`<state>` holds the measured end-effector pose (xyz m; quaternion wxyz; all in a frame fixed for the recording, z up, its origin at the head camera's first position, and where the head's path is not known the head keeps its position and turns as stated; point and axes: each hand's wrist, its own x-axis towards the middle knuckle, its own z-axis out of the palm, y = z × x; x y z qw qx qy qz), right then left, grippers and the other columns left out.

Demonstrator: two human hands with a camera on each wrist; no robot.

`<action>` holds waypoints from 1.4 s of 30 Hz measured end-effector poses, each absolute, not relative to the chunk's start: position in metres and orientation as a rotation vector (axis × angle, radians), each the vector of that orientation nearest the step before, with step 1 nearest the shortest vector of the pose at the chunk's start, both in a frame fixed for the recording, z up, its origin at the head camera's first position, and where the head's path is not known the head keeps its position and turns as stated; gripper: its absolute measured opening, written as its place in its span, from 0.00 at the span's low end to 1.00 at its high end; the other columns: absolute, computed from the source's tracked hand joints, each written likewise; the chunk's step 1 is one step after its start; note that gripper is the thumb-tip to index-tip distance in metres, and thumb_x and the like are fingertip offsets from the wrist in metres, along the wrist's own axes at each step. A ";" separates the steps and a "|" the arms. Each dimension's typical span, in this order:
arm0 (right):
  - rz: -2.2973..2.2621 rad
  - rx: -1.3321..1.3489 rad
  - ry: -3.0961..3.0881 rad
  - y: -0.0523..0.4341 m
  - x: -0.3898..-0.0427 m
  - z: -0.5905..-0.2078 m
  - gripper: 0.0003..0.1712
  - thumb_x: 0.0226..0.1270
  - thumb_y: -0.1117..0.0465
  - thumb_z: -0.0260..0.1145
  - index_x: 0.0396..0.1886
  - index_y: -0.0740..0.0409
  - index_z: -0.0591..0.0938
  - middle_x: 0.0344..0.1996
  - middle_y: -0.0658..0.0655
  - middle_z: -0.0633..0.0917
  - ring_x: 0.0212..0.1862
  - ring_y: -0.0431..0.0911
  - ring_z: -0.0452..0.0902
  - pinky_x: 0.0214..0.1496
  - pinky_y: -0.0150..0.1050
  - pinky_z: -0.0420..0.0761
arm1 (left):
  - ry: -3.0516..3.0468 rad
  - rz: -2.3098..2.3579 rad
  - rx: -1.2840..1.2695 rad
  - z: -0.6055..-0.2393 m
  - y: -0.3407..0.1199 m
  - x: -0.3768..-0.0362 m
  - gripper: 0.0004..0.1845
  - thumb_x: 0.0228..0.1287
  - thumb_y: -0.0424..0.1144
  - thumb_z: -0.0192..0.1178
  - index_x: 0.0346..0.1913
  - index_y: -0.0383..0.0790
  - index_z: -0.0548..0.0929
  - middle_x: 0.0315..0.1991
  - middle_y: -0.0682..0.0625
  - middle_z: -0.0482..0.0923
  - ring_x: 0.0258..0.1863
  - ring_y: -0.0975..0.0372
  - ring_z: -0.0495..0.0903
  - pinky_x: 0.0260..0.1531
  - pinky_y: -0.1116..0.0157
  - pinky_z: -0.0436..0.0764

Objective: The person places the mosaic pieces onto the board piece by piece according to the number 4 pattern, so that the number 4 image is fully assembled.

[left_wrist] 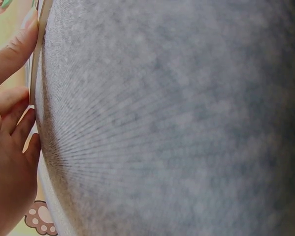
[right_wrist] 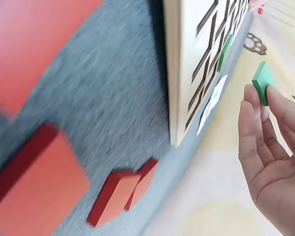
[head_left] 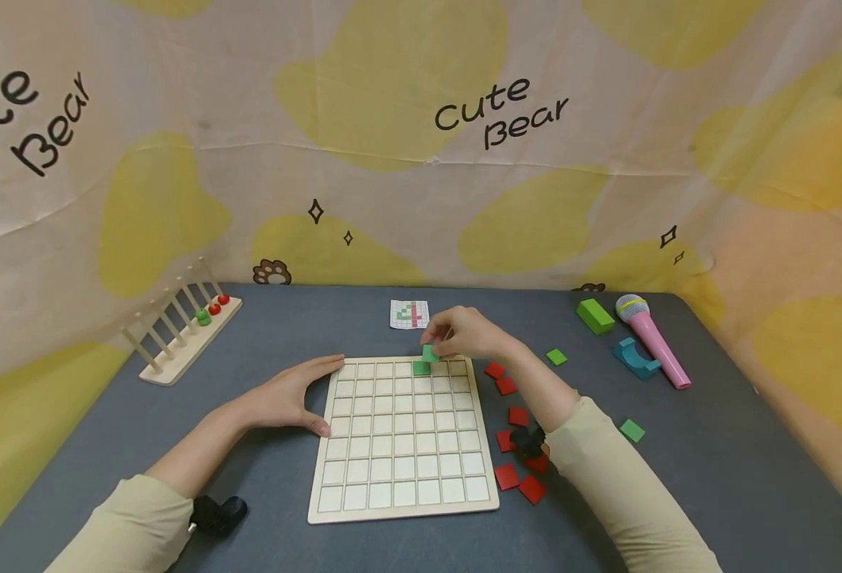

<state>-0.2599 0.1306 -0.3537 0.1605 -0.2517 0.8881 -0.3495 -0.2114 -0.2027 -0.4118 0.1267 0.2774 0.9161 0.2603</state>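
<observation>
A pale wooden grid board [head_left: 403, 515] lies flat on the dark table. My left hand [head_left: 288, 398] rests against its left side, thumb and fingers spread along the edge; the left wrist view shows the fingers [left_wrist: 20, 42] touching the rim. Between thumb and fingertips, my right hand [head_left: 468, 333] pinches a green square tile [right_wrist: 264, 81], held above the board's far edge. In the far row, one green tile [head_left: 421, 368] sits in a cell, just below the held one in the head view. Other visible cells show white.
Several red tiles [head_left: 532, 489] lie right of the board, partly under my right forearm. Loose green tiles [head_left: 556, 357], a green block [head_left: 595, 317], a teal arch [head_left: 636, 359] and a pink toy microphone [head_left: 653, 338] lie farther right. Behind is a pattern card [head_left: 409, 314]; left, a peg rack [head_left: 188, 342] with beads.
</observation>
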 end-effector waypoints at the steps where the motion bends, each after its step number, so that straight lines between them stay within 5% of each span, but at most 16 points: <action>1: -1.003 -0.724 2.529 0.128 -0.260 -0.354 0.08 0.64 0.67 0.66 0.41 0.55 0.87 0.34 0.55 0.85 0.36 0.44 0.84 0.41 0.36 0.83 | 2.669 0.752 0.814 -0.412 -0.203 -0.212 0.61 0.40 0.59 0.78 0.75 0.36 0.61 0.76 0.36 0.59 0.74 0.38 0.60 0.67 0.36 0.63; 7: -1.020 -0.761 2.489 0.116 -0.259 -0.354 0.07 0.64 0.67 0.67 0.41 0.57 0.87 0.32 0.55 0.85 0.33 0.49 0.83 0.37 0.37 0.82 | 2.663 0.748 0.796 -0.412 -0.202 -0.212 0.61 0.40 0.59 0.78 0.76 0.36 0.60 0.76 0.37 0.59 0.75 0.39 0.59 0.68 0.36 0.63; 16: -0.952 -0.795 2.490 0.096 -0.255 -0.359 0.09 0.61 0.70 0.69 0.40 0.56 0.88 0.35 0.54 0.87 0.36 0.38 0.81 0.40 0.30 0.82 | 2.653 0.754 0.783 -0.410 -0.201 -0.212 0.61 0.41 0.58 0.78 0.76 0.36 0.60 0.76 0.37 0.58 0.75 0.40 0.59 0.68 0.36 0.62; 42: -0.707 -0.853 2.555 0.082 -0.250 -0.370 0.07 0.57 0.68 0.72 0.33 0.53 0.89 0.29 0.49 0.86 0.32 0.36 0.76 0.36 0.27 0.75 | 2.658 0.757 0.794 -0.409 -0.202 -0.212 0.61 0.41 0.59 0.77 0.76 0.36 0.60 0.76 0.36 0.59 0.75 0.39 0.59 0.68 0.35 0.62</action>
